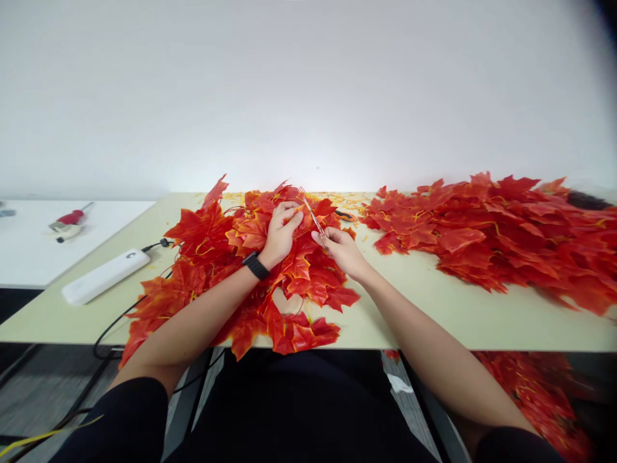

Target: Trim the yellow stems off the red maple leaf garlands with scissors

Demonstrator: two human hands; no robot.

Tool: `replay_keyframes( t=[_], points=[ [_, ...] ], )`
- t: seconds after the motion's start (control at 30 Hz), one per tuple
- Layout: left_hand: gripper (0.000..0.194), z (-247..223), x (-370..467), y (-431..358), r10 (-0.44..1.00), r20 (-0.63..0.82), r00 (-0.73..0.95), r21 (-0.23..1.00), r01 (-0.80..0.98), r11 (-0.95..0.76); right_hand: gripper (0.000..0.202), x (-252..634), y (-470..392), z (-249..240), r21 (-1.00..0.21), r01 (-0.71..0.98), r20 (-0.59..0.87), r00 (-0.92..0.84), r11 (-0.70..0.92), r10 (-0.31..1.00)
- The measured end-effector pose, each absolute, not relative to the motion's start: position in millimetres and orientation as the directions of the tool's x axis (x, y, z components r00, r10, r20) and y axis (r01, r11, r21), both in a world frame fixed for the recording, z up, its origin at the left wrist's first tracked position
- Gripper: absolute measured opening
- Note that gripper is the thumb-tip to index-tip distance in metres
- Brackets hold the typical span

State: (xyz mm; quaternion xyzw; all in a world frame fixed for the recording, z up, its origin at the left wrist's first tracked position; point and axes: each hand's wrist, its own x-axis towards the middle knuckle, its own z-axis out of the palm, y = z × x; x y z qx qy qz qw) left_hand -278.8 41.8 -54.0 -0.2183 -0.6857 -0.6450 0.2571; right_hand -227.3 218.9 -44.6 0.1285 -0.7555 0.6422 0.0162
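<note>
A loose heap of red-orange artificial maple leaves [207, 241] lies on the pale yellow table in front of me. My left hand [282, 235], with a black watch on its wrist, is over the heap, its fingers closed on a leaf piece by the thumb tip. Just to its right, my right hand [341, 249] grips a thin silver metal tool [315, 220], which looks like scissors or tweezers. The tool slants up and left, its tip near my left fingertips.
A larger leaf pile [491, 231] covers the table's right side, with more leaves [535, 392] below. A white device [106, 276] with a black cable lies left. Yellow scraps [344, 200] line the wall. A red-and-white object [70, 223] sits on the white table.
</note>
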Motion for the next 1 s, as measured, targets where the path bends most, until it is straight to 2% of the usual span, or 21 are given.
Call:
replay_keyframes(
  t=[0.5,1.0],
  points=[
    [0.035,-54.3,-280.7,42.2,-0.038,0.616,-0.787,0.788,0.615,0.032,0.073,-228.4,220.2,-46.2,-0.96,-0.231,0.202,-0.963,0.156,-0.18],
    [0.03,-56.9,-282.4,41.1,-0.037,0.614,-0.788,0.789,0.614,0.02,0.071,-227.0,218.7,-44.0,-0.968,-0.198,0.166,-0.966,0.154,-0.196]
  ],
)
